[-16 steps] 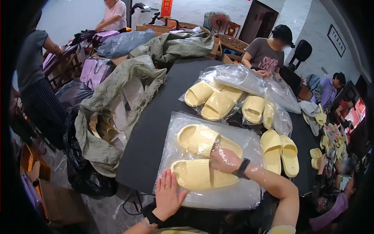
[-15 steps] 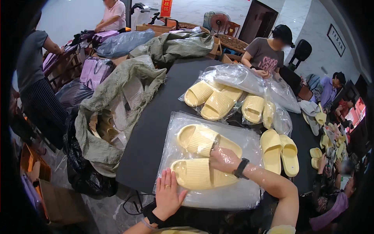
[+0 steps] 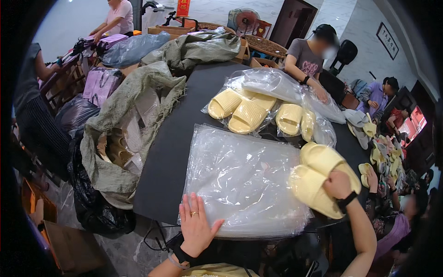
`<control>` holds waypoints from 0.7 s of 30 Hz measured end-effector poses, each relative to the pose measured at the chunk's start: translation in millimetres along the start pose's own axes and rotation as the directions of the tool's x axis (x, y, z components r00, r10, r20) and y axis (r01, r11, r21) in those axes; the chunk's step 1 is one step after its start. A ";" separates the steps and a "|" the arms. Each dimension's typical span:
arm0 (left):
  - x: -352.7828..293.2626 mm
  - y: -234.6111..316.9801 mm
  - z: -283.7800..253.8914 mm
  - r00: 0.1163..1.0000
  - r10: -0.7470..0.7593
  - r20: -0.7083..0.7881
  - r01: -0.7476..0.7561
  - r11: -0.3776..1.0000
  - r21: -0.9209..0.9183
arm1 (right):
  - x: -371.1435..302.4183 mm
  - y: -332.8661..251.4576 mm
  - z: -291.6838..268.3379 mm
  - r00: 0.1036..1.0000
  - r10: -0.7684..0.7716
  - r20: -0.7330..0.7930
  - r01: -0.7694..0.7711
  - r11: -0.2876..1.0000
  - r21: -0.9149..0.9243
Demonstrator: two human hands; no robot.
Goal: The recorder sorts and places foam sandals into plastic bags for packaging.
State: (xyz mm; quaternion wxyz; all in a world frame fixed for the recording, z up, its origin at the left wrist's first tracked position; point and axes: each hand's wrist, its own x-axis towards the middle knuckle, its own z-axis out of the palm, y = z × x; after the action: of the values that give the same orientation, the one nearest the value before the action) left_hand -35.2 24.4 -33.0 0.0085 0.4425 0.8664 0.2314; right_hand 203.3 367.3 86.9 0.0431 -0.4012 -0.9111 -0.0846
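My left hand (image 3: 196, 221) lies flat, fingers spread, on the near left corner of a stack of clear plastic bags (image 3: 244, 180). The stack rests on a dark table in front of me. At its right edge my right hand (image 3: 338, 186) is closed on a pair of pale yellow slide slippers (image 3: 309, 182), fingers curled inside the foot openings. Their toes point to the left and away from me. Part of the pair is hidden by the hand. Beyond the stack lie several bagged yellow slippers (image 3: 249, 115), under clear plastic.
A woven sack (image 3: 108, 173) holding wrapped slippers stands left of the dark table (image 3: 159, 184). Black plastic (image 3: 104, 219) sags below it. Across the table a person (image 3: 307, 60) handles clear bags. More slippers (image 3: 380, 150) lie at right, near other people's hands. Cardboard boxes (image 3: 76, 244) stand lower left.
The yellow slippers that lay on the bag stack are gone from it. My right hand has moved right, off the stack, and now grips slippers there. My left hand stays on the stack.
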 end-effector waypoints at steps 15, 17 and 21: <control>1.9 -3.1 23.1 0.992 0.111 -0.060 -0.119 0.982 -0.149 | 4.9 -202.0 -85.6 0.791 -0.491 -0.366 0.579 0.404 0.708; -6.2 -8.7 40.6 0.985 0.156 -0.069 -0.169 0.943 -0.287 | -8.0 -234.3 -76.7 0.677 -0.734 -0.060 0.632 0.537 0.559; -23.2 -28.1 69.9 0.977 0.205 -0.063 -0.208 0.836 -0.508 | 3.0 -277.9 -14.9 0.587 -0.767 0.259 0.589 0.624 0.513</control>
State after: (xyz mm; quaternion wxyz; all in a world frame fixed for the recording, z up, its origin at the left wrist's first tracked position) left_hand -27.1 19.9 -111.3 0.0982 0.5145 0.7208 0.4540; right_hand -3.8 182.2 68.7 -0.1322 -0.0061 -0.9753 0.1768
